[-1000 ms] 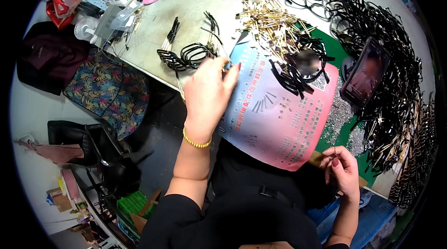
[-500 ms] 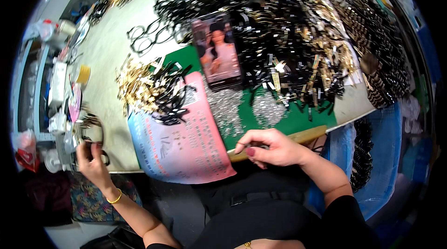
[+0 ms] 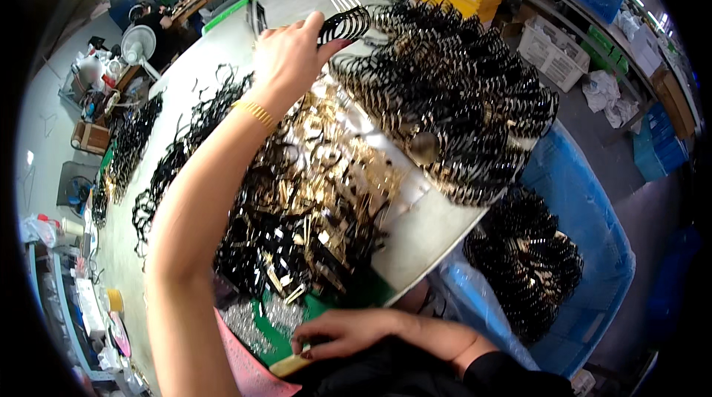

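Head view: hands well apart. Left hand point(image 3: 288, 59) is clamped on a small stack of black eyeglass frames point(image 3: 347, 24), over the far part of the pale table point(image 3: 426, 240), just beside rows of nested frames point(image 3: 463, 78). Right hand point(image 3: 341, 332) is at the near edge, fingers curled, near silver pieces point(image 3: 283, 315); cannot tell whether it grips anything. Gold-and-black parts point(image 3: 315, 178) lie heaped between.
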The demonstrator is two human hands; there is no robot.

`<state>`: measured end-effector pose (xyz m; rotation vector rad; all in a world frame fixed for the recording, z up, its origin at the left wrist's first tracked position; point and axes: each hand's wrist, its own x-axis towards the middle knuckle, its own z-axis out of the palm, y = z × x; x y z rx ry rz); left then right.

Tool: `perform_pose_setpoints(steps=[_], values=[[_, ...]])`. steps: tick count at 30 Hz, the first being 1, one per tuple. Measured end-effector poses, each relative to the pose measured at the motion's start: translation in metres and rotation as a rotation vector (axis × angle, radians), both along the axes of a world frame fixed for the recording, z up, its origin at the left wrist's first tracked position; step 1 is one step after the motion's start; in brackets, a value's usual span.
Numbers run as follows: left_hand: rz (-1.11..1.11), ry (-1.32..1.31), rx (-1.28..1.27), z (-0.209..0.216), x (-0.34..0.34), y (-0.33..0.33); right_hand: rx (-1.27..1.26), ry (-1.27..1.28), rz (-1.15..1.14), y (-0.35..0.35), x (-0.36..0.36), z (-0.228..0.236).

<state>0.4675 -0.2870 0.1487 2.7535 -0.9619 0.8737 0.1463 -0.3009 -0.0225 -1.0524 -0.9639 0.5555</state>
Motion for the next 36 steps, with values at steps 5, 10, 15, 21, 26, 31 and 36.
perform_pose_setpoints(steps=[5,10,15,21,26,31,36], values=[[0.265,0.368,0.249,-0.038,0.100,-0.056,-0.138,0.253,0.198,-0.013,0.007,0.026],[-0.037,0.764,-0.009,-0.081,0.124,-0.080,-0.160,0.301,0.219,-0.019,0.015,0.024],[-0.022,0.514,0.017,-0.043,0.047,-0.036,-0.005,0.162,0.030,-0.005,0.004,0.014],[-0.192,0.184,-0.220,0.024,-0.196,0.112,-0.399,0.623,0.086,-0.028,0.013,0.048],[0.174,0.309,-0.797,-0.031,-0.382,0.284,-0.291,0.639,-0.156,-0.015,-0.008,0.050],[0.694,0.321,-1.170,-0.105,-0.475,0.355,-0.812,-0.216,-0.872,-0.008,0.012,0.096],[0.642,0.271,-1.324,-0.123,-0.473,0.348,-1.295,-0.724,-0.981,0.025,0.065,0.083]])
